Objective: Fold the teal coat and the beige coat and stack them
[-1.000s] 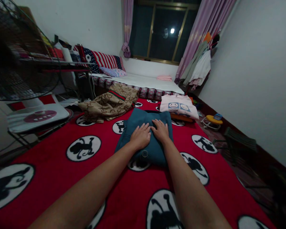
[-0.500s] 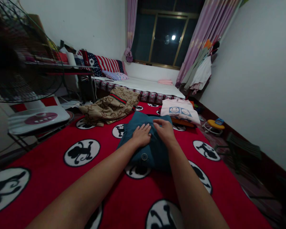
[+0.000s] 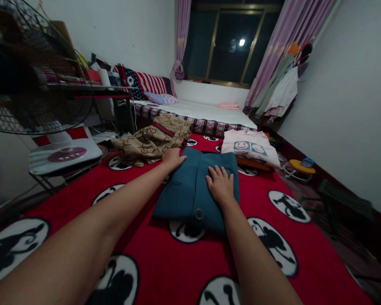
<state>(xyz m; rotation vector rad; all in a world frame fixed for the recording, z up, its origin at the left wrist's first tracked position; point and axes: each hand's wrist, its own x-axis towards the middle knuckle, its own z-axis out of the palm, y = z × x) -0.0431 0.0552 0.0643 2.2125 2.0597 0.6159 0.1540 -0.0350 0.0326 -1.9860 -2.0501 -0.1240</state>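
Note:
A folded teal jacket [image 3: 186,186] with a large round button and a slit pocket lies flat on the red blanket [image 3: 165,258]. At its upper left edge is my left hand [image 3: 173,160], its thumb over the cloth and its other fingers mostly hidden, bent round the edge. My right hand [image 3: 221,184] rests flat on the jacket's right half with fingers spread. Just beyond my left hand lies a loose brown patterned garment [image 3: 152,140] with a green and red stripe. Behind the jacket on the right sits a folded pale pink shirt [image 3: 250,146] with smiley prints.
A fan [image 3: 34,84] stands close on the left, above its white base [image 3: 66,156]. Behind the blanket is another bed [image 3: 200,108]. On the right floor are a yellow-topped stool [image 3: 301,166] and a dark folding stool [image 3: 346,199]. Clothes [image 3: 282,93] hang by the curtain.
My left hand has moved from the jacket's middle to its upper left edge. The right hand has come down flat on the right half. The jacket's left side is spread wider.

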